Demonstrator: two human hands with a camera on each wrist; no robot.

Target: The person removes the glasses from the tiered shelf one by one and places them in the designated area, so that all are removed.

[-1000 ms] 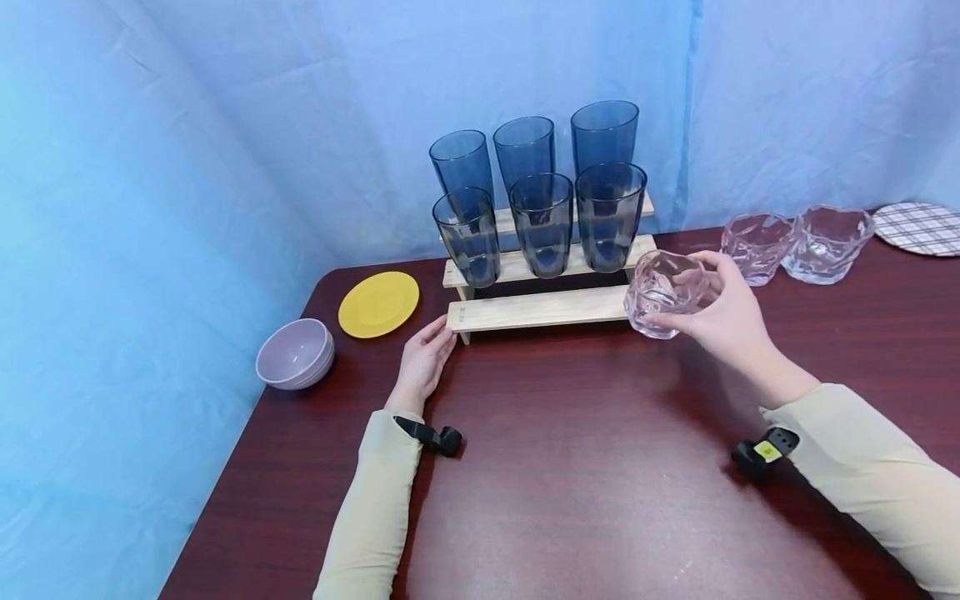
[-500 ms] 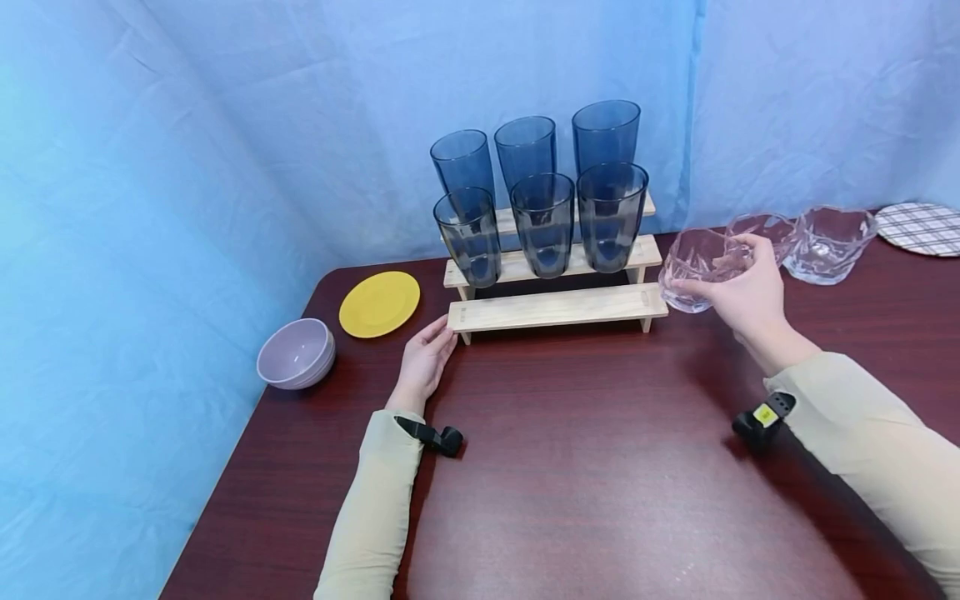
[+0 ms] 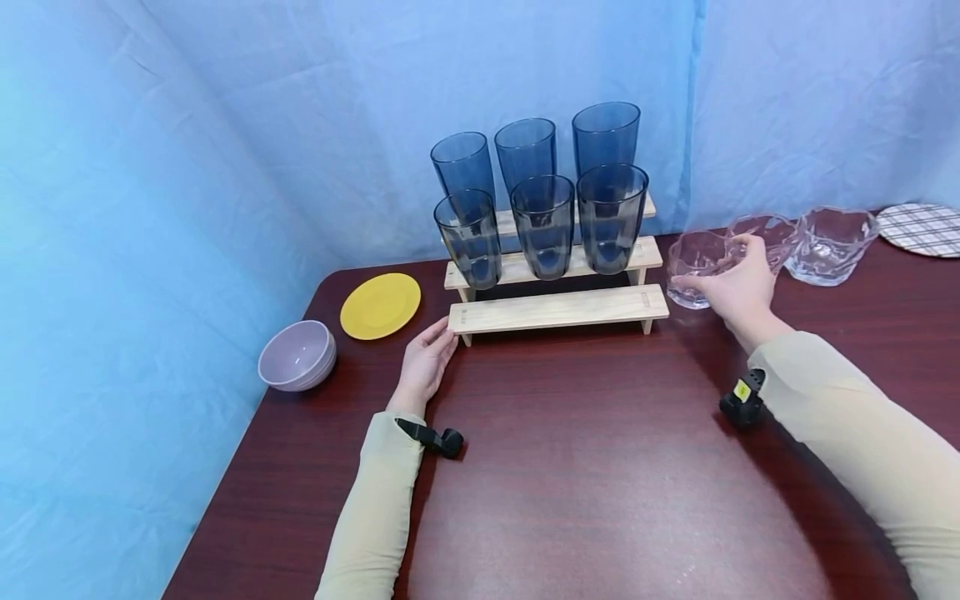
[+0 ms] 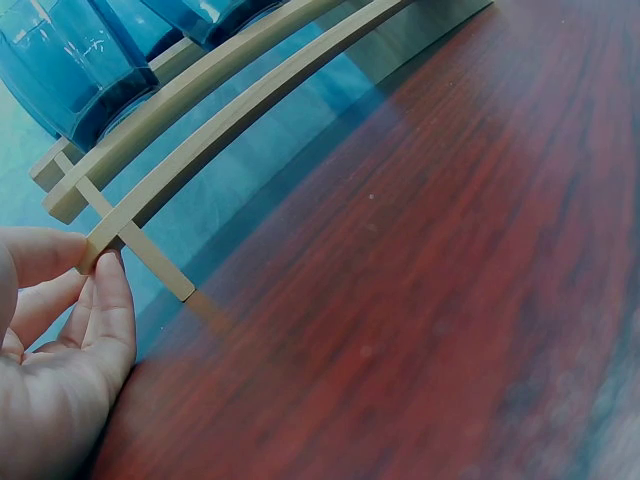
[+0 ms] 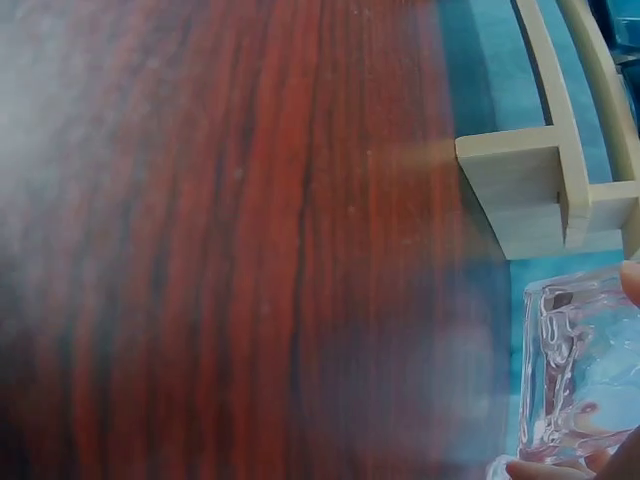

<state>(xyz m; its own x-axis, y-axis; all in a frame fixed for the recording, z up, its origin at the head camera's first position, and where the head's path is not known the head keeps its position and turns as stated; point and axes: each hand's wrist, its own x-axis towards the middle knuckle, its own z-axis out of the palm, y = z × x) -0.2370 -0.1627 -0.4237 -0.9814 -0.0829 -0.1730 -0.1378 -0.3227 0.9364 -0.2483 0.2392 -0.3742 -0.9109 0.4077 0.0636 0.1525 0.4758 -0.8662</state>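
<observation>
A tiered wooden rack [image 3: 558, 309] bears several tall blue-grey glasses [image 3: 543, 225] on its upper two steps; its lowest step is bare. My left hand [image 3: 425, 360] pinches the left end of that lowest step, and in the left wrist view thumb and fingers meet at the wooden end [image 4: 103, 240]. Just right of the rack, a clear wavy glass [image 3: 693, 265] stands upright in the grip of my right hand [image 3: 742, 292]. Only fingertips and part of this glass [image 5: 560, 370] show in the right wrist view. Right behind that hand are two more clear glasses [image 3: 831, 243], side by side.
On the left of the dark red table [image 3: 570, 467] lie a yellow plate [image 3: 380, 306] and a lilac bowl [image 3: 297, 356]. A checked round mat [image 3: 921, 228] is at the far right. Blue curtains [image 3: 360, 125] hang behind and to the left.
My right hand has carried the clear glass rightward and down, from in front of the lowest step's right end to beside the rack. The left hand has stayed at the step's end.
</observation>
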